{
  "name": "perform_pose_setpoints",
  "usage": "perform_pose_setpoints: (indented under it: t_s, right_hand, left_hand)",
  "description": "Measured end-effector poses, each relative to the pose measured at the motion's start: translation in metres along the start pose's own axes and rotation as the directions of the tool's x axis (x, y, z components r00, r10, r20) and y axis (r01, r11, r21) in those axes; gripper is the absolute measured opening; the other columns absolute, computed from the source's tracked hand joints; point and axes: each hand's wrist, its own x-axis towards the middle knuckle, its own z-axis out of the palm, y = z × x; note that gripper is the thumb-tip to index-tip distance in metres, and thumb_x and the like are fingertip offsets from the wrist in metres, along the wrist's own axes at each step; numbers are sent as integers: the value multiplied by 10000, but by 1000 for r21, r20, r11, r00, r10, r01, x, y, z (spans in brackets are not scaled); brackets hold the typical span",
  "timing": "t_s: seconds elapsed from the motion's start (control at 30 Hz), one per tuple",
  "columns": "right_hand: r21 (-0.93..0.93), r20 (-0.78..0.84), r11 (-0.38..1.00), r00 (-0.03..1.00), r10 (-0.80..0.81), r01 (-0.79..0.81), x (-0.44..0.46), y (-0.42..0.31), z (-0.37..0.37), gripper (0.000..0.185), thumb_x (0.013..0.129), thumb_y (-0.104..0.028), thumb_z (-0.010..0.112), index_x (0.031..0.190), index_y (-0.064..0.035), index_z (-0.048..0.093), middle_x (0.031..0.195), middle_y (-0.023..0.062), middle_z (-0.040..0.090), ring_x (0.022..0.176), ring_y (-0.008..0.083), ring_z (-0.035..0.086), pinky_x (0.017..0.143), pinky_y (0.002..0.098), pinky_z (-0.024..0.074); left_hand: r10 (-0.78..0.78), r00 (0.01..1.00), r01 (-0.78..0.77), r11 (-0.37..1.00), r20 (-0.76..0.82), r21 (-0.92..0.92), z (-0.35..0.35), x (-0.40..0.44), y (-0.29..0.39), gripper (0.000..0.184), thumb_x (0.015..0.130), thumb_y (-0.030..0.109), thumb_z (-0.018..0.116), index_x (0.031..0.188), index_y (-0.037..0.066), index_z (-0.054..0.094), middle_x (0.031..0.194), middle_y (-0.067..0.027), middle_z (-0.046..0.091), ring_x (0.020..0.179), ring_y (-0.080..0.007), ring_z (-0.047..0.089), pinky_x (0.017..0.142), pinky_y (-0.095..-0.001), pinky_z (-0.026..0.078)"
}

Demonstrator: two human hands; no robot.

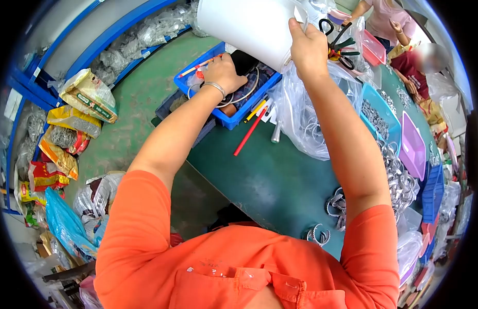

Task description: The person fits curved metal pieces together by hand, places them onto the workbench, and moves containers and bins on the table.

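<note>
As the right hand (308, 49) grips a white cylinder (244, 28), the left's (224, 73) hold is unclear.

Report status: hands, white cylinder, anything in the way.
Left hand in blue bin, grip unclear. Right hand gripping white cylinder by its end. Possibly in the way: clear plastic bag beside bin.

floor (138, 116): green, scuffed | left: blue shelving (120, 26) bearing clear plastic bags (146, 36) | table (254, 177): dark green top
</note>
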Motion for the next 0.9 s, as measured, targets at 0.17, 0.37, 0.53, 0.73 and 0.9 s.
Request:
perform_pose_setpoints:
  t_s: [0.17,0.37,0.53,0.73,0.9]
  right_hand:
    - [5,2,1000,1000,-6,6,3,2,0,302,872,-234,559,881,65,600,678,40,554,633,102,449,589,270,394]
    - [-6,9,1000,1000,16,-16,3,-6,-3,297,868,-239,566,846,56,594,661,38,545,619,106,442,579,273,391]
    - [16,-55,1000,998,-11,11,11,0,-5,345,847,-270,545,794,69,580,712,209,602,661,287,569,677,361,438]
    - [143,-129,989,992,-10,29,19,12,-7,339,848,-257,558,775,74,570,677,178,594,607,228,518,638,352,428]
    - [146,-136,987,990,-47,67,20,16,-10,337,849,-253,556,781,77,570,675,182,593,605,230,519,634,349,428]
  left_hand:
    - [0,1000,0,1000,-15,28,-2,-3,4,655,635,321,694,1121,-51,463,1109,-240,525,1039,-344,518,867,-462,424]
    - [70,996,-69,998,-50,10,-3,-4,-3,667,621,314,728,1077,-96,465,1042,-280,550,1008,-375,532,864,-404,435]
    - [-75,992,110,910,103,-399,-8,13,-24,727,800,437,599,1229,-108,382,1119,-277,532,1070,-317,520,898,-355,397]
    - [-292,915,383,411,278,-827,0,34,-49,487,906,383,465,1134,-47,491,996,-157,594,893,-213,540,788,-309,420]
    - [-281,909,400,372,309,-838,-11,25,-44,497,915,362,447,1171,-63,454,1054,-176,573,966,-228,520,851,-325,387]
